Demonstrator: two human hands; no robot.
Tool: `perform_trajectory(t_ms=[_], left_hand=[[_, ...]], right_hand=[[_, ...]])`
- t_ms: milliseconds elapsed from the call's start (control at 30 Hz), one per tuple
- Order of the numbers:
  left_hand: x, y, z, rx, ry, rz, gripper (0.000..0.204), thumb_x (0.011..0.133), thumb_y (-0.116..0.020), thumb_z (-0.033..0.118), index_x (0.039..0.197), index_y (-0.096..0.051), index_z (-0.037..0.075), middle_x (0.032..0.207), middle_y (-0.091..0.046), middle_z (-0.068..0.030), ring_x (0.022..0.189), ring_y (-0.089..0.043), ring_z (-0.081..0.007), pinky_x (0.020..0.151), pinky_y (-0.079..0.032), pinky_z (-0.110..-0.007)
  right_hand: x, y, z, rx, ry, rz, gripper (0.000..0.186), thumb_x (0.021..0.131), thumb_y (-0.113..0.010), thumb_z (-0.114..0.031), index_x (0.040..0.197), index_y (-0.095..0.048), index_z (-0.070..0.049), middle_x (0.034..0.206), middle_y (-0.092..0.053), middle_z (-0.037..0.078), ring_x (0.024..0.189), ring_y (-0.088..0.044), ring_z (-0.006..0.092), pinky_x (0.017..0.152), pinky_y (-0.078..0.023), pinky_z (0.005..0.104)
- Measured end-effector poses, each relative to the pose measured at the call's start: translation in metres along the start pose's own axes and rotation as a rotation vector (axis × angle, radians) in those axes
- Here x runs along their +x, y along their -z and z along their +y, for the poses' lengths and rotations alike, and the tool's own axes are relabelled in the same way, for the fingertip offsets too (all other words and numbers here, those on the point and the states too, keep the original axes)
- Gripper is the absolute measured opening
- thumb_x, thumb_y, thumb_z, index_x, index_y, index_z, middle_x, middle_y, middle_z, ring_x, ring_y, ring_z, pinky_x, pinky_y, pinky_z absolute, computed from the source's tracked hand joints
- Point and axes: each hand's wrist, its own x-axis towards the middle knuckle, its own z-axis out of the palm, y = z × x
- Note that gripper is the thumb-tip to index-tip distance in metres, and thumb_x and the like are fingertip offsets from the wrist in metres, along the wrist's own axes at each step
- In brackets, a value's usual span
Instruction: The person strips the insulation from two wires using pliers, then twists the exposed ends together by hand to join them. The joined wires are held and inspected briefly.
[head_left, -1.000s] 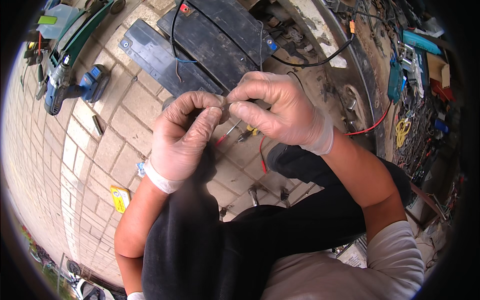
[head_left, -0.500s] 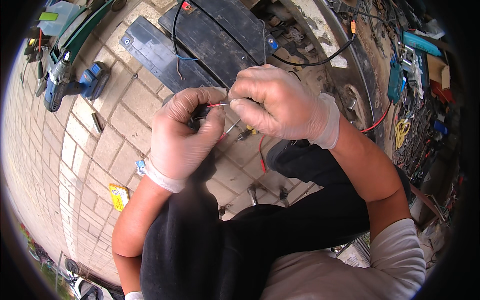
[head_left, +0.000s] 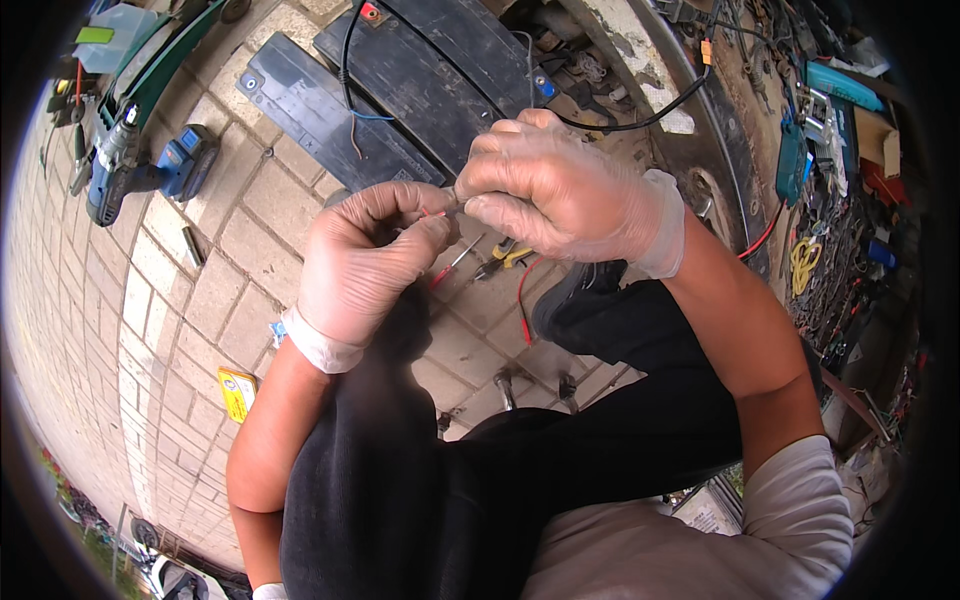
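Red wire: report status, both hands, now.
Left hand and right hand, both gloved, pinch the thin red wire between fingertips. Black batteries on paving beyond. Nothing in the way.

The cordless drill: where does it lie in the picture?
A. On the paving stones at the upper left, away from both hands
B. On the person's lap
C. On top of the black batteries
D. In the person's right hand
A. The cordless drill lies on the paving stones at the upper left, while the left hand and right hand pinch a thin red wire between them.
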Motion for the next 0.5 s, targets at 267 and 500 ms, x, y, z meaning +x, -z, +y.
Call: perform_trajectory(t_ms=[267,500], left_hand=[[0.012,0.01,-0.015,-0.271,0.032,-0.064,0.032,0.093,-0.059,0.001,0.123,-0.056,-0.006,0.106,-0.066,-0.0113,0.096,-0.066,-0.0187,0.09,-0.053,-0.031],[0.02,0.016,-0.03,-0.463,0.023,-0.199,0.033,0.094,-0.059,0.002,0.125,-0.055,-0.005,0.113,-0.066,-0.0162,0.101,-0.067,-0.0239,0.092,-0.054,-0.033]], right_hand=[[-0.007,-0.023,0.02,-0.192,0.045,0.191,0.012,0.085,-0.066,-0.019,0.096,-0.068,-0.014,0.087,-0.06,0.001,0.093,-0.057,0.0212,0.091,-0.035,0.0403],[-0.016,-0.037,0.013,-0.159,-0.045,0.355,0.013,0.083,-0.068,-0.016,0.095,-0.068,-0.015,0.092,-0.061,-0.001,0.097,-0.057,0.0197,0.096,-0.033,0.04]])
